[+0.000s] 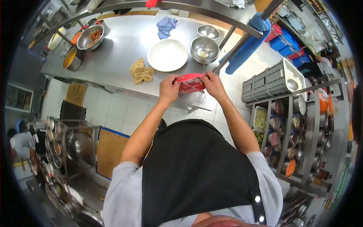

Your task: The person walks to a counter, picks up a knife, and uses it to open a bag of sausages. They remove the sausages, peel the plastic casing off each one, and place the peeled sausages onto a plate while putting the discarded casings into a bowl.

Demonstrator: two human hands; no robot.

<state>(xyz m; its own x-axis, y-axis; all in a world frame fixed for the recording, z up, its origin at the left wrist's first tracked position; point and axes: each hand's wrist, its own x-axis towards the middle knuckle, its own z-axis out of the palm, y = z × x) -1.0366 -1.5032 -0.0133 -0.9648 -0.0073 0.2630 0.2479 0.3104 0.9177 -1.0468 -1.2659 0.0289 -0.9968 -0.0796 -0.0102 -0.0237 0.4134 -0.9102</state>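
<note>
Both hands hold a red plastic bag [191, 85] at the front edge of the steel table. My left hand [169, 88] grips its left top corner, with the fingers closed. On the other corner, my right hand [214, 84] is pinched shut. The bag's top edge is spread between them; what is inside is unclear. Just beyond the bag lies a large white plate [167, 55]. A steel bowl [205, 48] with a little pale stuff in it stands behind my right hand. Left of the plate is a crumpled tan cloth [141, 71].
A blue cloth [166, 27] and another steel bowl [208, 32] lie farther back. At the left stand a bowl of brown food [90, 37] and a pot of orange liquid [72, 58]. A grey crate [262, 84] and a rack are right. A person [23, 145] bends at far left.
</note>
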